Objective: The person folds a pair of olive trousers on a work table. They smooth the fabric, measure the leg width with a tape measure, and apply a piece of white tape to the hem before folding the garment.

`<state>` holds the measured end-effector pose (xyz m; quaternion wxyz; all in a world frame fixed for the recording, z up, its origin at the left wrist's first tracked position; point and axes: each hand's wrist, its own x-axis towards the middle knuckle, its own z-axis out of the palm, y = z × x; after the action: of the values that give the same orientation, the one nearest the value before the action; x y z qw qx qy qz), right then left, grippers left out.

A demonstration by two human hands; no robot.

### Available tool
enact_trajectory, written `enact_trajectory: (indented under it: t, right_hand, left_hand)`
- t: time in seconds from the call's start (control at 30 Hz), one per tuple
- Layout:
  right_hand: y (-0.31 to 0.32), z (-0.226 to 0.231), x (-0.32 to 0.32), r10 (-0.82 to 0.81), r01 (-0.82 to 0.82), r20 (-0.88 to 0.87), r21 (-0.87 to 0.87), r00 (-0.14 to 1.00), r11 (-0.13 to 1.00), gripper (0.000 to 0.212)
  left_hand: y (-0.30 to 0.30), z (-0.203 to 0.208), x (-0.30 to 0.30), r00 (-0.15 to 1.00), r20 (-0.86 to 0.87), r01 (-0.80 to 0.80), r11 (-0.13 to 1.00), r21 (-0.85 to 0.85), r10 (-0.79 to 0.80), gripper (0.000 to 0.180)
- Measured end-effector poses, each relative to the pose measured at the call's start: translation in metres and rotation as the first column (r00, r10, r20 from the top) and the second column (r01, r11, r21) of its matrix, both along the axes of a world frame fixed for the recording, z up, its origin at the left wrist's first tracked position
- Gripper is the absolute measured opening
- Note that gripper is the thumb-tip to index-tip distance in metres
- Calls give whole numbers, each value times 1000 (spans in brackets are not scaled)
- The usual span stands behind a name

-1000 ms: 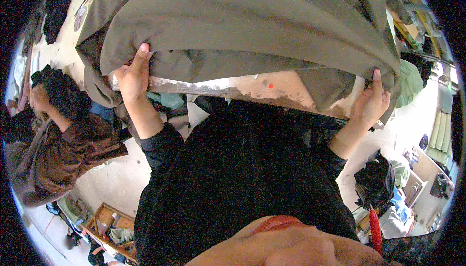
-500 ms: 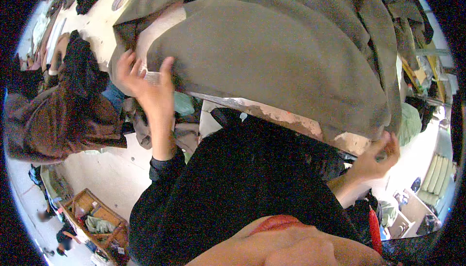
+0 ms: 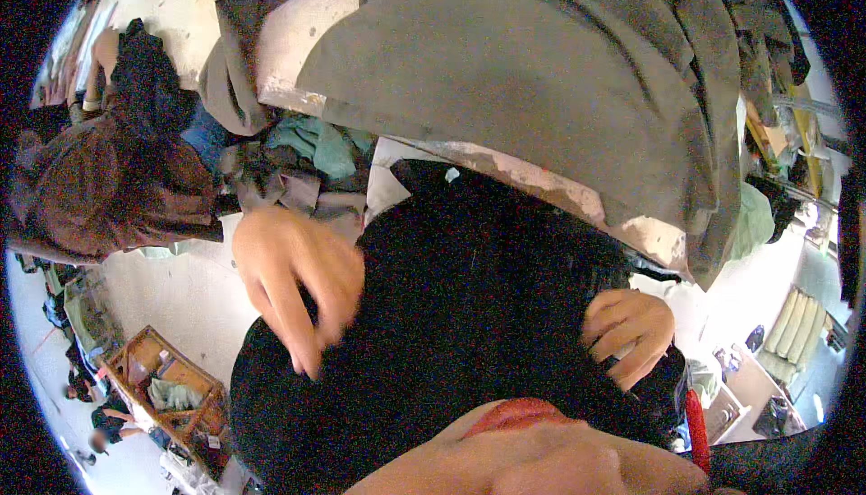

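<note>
A large grey-brown cloth lies spread over a worn table in front of me. Its near edge hangs along the table's front, and both my hands are apart from it. My left hand hovers before the left side of my black top, fingers pointing down with a gap between them and nothing visible in them. At the right side of the top is my right hand, its fingers curled inward. Whatever lies under those fingers is hidden.
Dark brown cloth is heaped at the left, beside green cloth. Another person's arm shows at the far left. A wooden crate stands on the floor lower left. Rolled pale padding is at the right.
Both hands have come off the grey-brown cloth and moved down toward my body. The cloth's left edge has settled, showing more of the table corner.
</note>
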<state>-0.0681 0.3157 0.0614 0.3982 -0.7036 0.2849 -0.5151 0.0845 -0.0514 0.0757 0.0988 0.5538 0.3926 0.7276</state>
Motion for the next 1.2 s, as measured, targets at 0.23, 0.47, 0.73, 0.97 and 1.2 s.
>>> enact_trajectory:
  t: [0.23,0.47,0.73,0.97,1.2]
  right_hand:
    - [-9,3,7,128,-133,139,24,982,991,27]
    - [0,6,20,-13,10,-49,-50,999,999,27]
    - [26,35,31,-400,398,7,-96,917,912,26]
    - [98,66,16,-757,689,-221,-316,615,652,17]
    - [142,75,28,-889,883,-399,-302,225,359,17]
  left_hand:
    - [-4,-31,24,968,44,-199,865,-460,246,15]
    - [-1,-17,44,993,62,-71,928,-366,100,16]
    - [-13,-13,58,989,8,-132,897,-422,150,26]
    - [-66,47,94,858,-181,-482,631,-608,481,32]
    - [-94,114,172,352,-522,-774,-72,-629,777,29]
